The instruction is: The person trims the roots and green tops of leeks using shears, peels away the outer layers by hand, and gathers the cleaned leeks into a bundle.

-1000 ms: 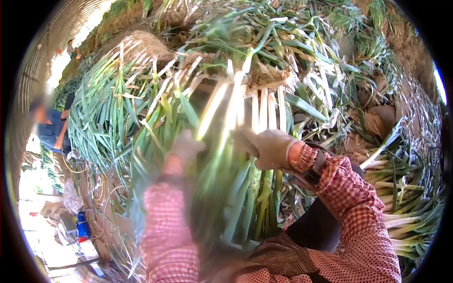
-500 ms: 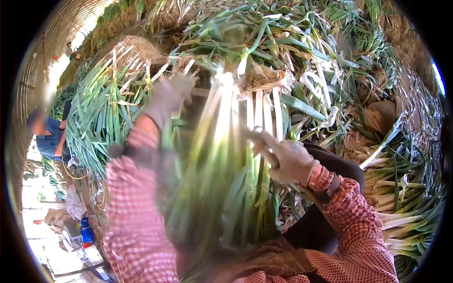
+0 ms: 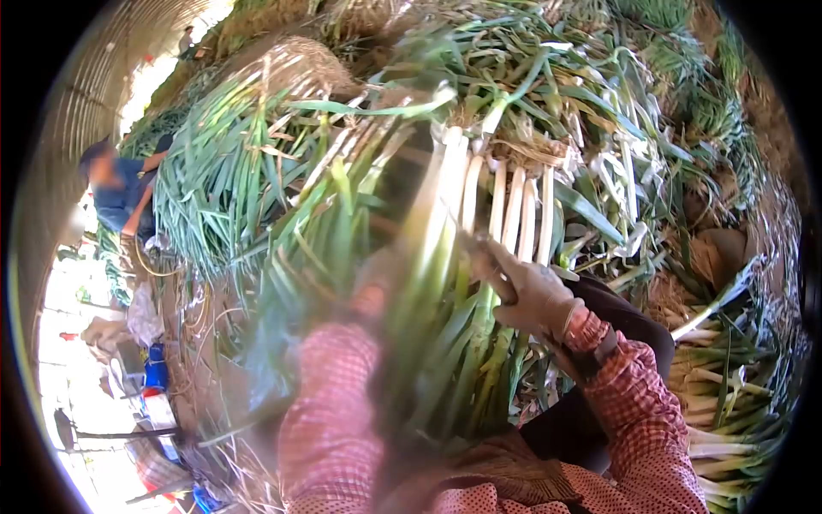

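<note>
Looking down from the head camera, I see a bundle (image 3: 479, 257) of leeks standing nearly upright in the middle of the frame, white stalks (image 3: 507, 206) at the top and green leaves (image 3: 445, 368) fanning down toward the lap. The right hand (image 3: 535, 298), gloved, sits right of centre with its fingers wrapped around the bundle just where white turns to green; that grip looks firm. The left hand (image 3: 370, 287), also gloved, is a blur at the bundle's left edge, and I cannot tell whether its fingers are closed or spread. Behind, a big pile (image 3: 556, 77) of loose leeks fills the upper frame, a trimmed stack (image 3: 728, 403) lies at lower right, and another person (image 3: 120, 188) bends at upper left. I judge the bundle fairly heavy as a whole, with firm stalks that stand squeezing and floppy leaves that bend, tear and slide against each other. The pale stalks look the safest place to take hold, both palms round the girth; gripped by the leaves alone, single leeks would likely slip out.
</note>
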Motion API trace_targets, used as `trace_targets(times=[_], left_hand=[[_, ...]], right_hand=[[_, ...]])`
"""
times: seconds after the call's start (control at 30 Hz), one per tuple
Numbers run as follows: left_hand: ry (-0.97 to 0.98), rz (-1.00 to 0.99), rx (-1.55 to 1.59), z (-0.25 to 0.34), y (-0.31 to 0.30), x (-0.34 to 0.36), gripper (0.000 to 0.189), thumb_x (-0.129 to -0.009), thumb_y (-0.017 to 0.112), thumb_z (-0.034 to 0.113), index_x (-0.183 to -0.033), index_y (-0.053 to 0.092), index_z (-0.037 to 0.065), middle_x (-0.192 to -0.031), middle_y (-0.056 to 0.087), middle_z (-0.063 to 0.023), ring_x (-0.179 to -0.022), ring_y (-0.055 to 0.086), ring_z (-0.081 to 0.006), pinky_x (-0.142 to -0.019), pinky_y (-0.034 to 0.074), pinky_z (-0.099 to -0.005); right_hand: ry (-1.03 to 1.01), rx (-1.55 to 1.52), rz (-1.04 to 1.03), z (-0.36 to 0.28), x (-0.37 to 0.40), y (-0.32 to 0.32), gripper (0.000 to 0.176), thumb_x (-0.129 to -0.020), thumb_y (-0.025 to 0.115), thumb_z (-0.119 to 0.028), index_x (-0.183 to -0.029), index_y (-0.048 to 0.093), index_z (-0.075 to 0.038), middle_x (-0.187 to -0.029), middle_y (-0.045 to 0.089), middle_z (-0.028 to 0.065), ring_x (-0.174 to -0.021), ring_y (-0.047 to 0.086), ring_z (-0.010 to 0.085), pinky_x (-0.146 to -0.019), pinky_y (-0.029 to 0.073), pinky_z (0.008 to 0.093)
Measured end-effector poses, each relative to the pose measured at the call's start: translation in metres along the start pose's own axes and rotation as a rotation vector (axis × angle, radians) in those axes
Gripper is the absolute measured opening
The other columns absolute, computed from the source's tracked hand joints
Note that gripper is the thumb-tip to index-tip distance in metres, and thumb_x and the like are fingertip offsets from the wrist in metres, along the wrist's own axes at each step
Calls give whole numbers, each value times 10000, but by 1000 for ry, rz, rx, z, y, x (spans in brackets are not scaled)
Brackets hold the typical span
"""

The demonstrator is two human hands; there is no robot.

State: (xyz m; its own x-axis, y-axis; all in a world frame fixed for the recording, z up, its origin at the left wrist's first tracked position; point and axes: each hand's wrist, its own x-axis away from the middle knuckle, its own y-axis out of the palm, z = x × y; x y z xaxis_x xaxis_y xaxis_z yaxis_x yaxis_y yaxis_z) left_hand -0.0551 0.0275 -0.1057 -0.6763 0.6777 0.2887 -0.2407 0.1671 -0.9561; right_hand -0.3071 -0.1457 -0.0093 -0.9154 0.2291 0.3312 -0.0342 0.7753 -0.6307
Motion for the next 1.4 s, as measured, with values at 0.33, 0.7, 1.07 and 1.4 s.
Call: trace_targets(times=[0.33, 0.7, 1.07, 1.4], left_hand=[[24, 264, -8, -3, -48, 26, 543, -844, 677, 276, -1290, 541, -1, -1061, 670, -188, -997, 675, -305, -835, 560, -421], [-9, 73, 4, -5, -58, -22, 414, -850, 674, 147, -1226, 524, 58, -1104, 676, -138, -934, 716, -362, -791, 581, -438], [-49, 229, 568, -40, -21, -58, 350, -874, 717, 298, -1077, 707, 12, -1001, 723, -220, -948, 703, -341, -851, 549, -390], [-142, 167, 402, -15, -24, -41, 327, -837, 733, 276, -1088, 657, 81, -1045, 700, -237, -1035, 650, -438, -883, 515, -492]], right_hand=[[50, -18, 74, -74, -119, -2, 459, -868, 590, -78, -1300, 436, -60, -866, 682, 167, -709, 694, 272, -598, 555, 385], [55, -100, -27, -65, -94, -16, 750, -842, 613, -88, -1516, 285, -79, -838, 624, 110, -731, 639, 245, -623, 517, 364], [73, -70, 94, -19, -85, -19, 869, -788, 679, -108, -1550, 261, -137, -825, 687, 132, -781, 717, 284, -710, 588, 398], [-75, -22, 12, -42, -120, -6, 640, -804, 626, -130, -1401, 415, -43, -937, 699, 168, -869, 706, 342, -774, 545, 421]])
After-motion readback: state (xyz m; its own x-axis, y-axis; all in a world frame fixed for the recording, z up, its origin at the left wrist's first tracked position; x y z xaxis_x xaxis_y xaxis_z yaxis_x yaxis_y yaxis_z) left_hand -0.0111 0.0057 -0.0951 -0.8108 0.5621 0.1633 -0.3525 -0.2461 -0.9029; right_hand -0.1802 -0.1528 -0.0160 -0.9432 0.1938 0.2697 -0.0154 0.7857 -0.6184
